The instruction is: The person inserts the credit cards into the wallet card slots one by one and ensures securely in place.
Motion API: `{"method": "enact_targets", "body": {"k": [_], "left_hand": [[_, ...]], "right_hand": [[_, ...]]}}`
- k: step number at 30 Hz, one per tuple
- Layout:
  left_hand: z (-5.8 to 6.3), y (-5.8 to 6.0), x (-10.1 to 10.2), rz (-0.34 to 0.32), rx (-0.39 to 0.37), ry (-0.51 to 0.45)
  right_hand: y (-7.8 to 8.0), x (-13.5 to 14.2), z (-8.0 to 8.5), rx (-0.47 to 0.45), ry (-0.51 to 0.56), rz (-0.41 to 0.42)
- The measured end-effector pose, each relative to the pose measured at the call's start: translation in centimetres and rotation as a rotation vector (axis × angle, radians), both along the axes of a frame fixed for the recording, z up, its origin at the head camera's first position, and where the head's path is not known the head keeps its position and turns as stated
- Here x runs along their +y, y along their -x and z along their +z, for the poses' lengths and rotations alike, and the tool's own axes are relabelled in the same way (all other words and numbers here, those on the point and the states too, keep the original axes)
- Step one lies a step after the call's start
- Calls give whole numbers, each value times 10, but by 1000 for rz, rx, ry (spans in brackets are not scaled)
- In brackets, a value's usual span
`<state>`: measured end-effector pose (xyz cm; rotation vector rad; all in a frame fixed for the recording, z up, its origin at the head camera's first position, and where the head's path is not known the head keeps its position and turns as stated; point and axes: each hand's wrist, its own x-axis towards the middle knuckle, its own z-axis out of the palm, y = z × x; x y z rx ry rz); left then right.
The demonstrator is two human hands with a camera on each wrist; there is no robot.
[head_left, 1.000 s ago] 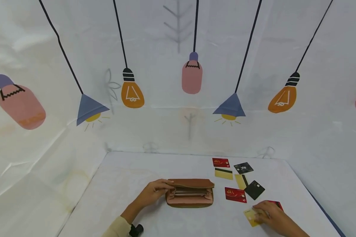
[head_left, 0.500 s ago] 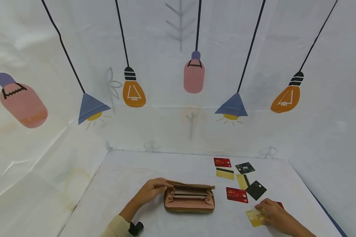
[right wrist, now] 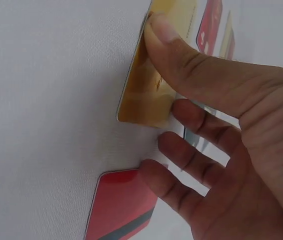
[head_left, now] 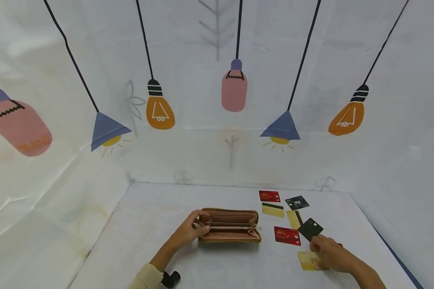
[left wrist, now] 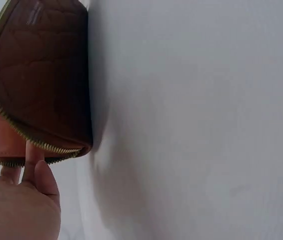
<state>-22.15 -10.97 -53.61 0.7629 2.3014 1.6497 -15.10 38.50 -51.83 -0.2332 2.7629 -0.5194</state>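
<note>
Wallet, brown, one. Unzipped, mouth gaping, on the white counter [head_left: 238, 273]. It sits at the left hand [head_left: 188, 233], whose fingers grip the end closest to them, some reaching in between the zip edges.

Gold card, one [right wrist: 141, 95]. Beneath the right hand [head_left: 334, 255]. The thumb is bent over one long edge; the forefinger, lost in the wrist view, seems set toward the opposite edge: a pinch, by my judgement. Whether the card has left the counter, I cannot tell.

Red striped card, one [right wrist: 119, 195]. At the little-finger side of the right hand, partly covered; contact uncertain.

Black card, one [head_left: 310, 227]. Just beyond the right forefinger.

Red VIP card, one [head_left: 287, 236]. Between the two hands, nearer the right fingers.

Farther beyond the right fingers: a black Vip card [head_left: 297, 203], among others.

Condition notes, hazards. The thin gold card could slip flat or skid, should the thumb press down without a nail under the edge. The loose fingers might drag the red striped card along, or the forefinger nudge the black one. Were the left fingers to slacken, the wallet's mouth could fold inward.
</note>
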Motion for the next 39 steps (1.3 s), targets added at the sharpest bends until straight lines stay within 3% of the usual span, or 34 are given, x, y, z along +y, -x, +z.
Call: {"method": "enact_targets", "body": {"k": [6,11,15,26,35,39], "left_hand": [[-8,-4,7,1,-37,-39],[-14,-4,9,62,-113,-93],[-18,-4,10,80,-121,-149],[-25,-7,11,60,-225,-199],[-24,-9,8,-69,-204,-159],[-25,-9,9,-83,-203,-152]], "right_hand": [[1,-1,-3,-58,7,-121],[3,-2,-6,-83,52,-200],[2,-2,-6,-106,110,-227],[-10,15,0,-52,195,-127],[-15,13,12,-130,366,-26],[-15,8,23,-145,474,-24]]}}
